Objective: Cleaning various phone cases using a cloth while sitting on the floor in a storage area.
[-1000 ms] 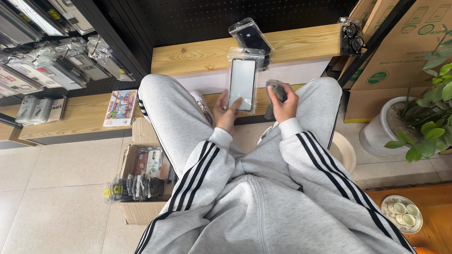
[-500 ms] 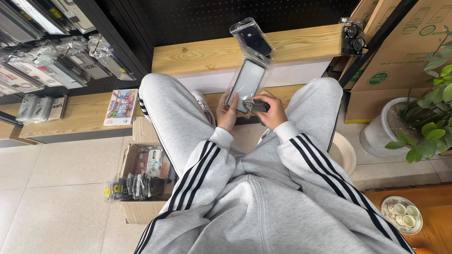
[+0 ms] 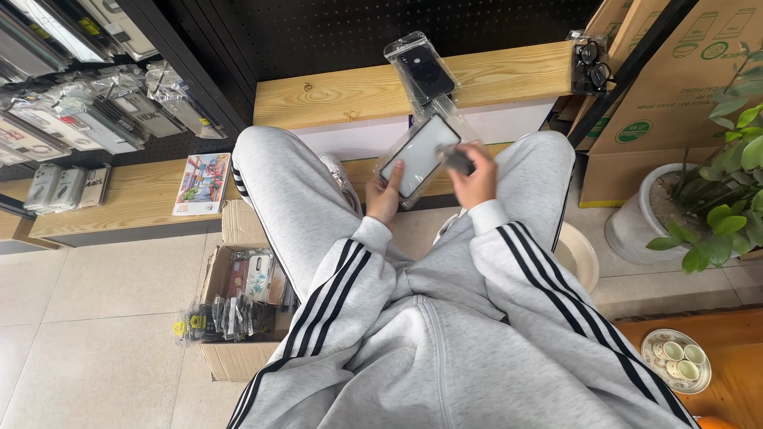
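far left: we see packaged cases hanging on a dark rack, a booklet on the low wooden shelf
near left: open cardboard box of cases on the tile floor, bare floor left of it
left hand: fingers closed round the lower edge of a clear-bagged phone case, thumb on its face
case: tilted, between our knees, just below the wooden ledge
right hand: gripping the case's right edge, fingers blurred
far: another bagged case on the ledge
right: cartons, potted plant crowd that side
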